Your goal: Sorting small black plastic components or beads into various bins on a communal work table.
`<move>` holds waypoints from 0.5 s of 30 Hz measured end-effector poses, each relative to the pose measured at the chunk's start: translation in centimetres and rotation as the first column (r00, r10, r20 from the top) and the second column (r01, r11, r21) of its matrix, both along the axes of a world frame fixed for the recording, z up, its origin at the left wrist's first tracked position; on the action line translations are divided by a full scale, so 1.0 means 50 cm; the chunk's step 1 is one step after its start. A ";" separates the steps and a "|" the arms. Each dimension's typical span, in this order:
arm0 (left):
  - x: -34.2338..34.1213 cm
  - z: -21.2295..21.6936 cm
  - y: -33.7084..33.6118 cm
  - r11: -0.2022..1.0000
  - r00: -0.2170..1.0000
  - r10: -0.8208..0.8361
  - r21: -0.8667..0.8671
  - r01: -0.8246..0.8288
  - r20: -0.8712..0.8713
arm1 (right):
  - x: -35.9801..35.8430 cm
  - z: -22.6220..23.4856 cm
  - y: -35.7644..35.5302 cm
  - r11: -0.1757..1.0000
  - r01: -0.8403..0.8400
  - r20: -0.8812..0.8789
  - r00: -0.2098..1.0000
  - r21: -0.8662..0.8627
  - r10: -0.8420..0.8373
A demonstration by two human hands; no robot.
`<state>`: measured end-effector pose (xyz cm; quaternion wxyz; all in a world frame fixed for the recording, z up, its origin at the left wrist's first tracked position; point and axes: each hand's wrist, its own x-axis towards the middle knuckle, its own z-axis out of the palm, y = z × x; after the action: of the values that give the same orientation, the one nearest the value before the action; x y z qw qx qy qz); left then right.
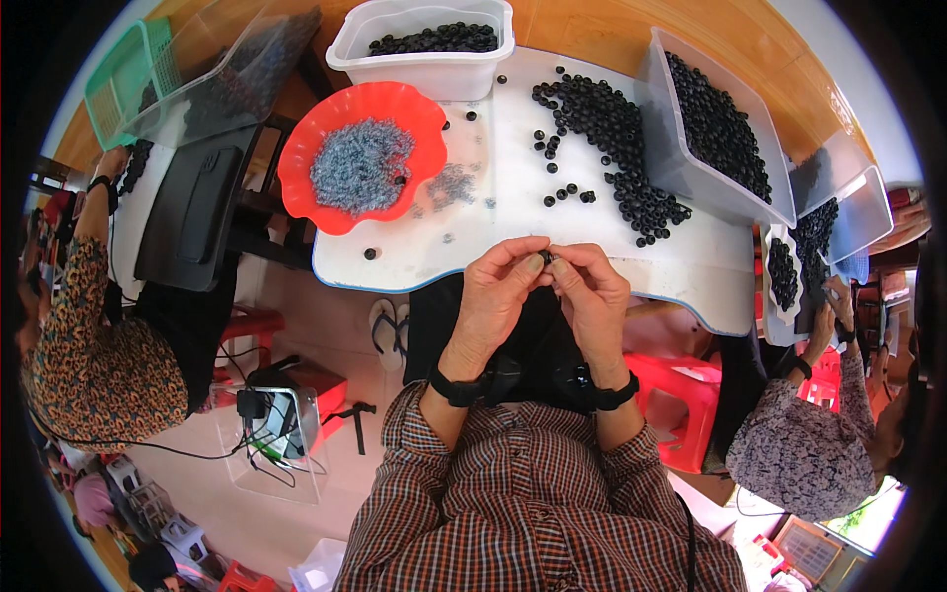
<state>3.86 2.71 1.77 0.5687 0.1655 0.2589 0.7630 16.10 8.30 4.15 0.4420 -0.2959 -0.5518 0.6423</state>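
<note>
My left hand (498,296) and my right hand (594,296) meet at the near edge of the white table (513,212). Their fingertips pinch one small black round part (546,258) between them. Both wrists wear black bands. A heap of the same black round parts (612,123) lies on the table beyond my hands. To the left of it stands a red scalloped bowl (360,158) holding several small grey metal pieces.
A white tub (424,44) of black parts stands at the far edge, a clear bin (715,123) of them at the right. Two other people sit at tables to my left (94,345) and right (814,444). Red stools stand below the table.
</note>
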 end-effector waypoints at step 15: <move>-0.032 -0.018 -0.020 0.992 0.976 -0.099 -0.099 0.081 -0.192 | 0.014 -0.001 0.007 0.971 -0.110 0.075 0.989 -0.211 0.128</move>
<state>2.25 1.72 0.89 0.5812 0.2257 0.3405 0.7038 16.78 8.68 4.12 0.3450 -0.3345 -0.5178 0.7078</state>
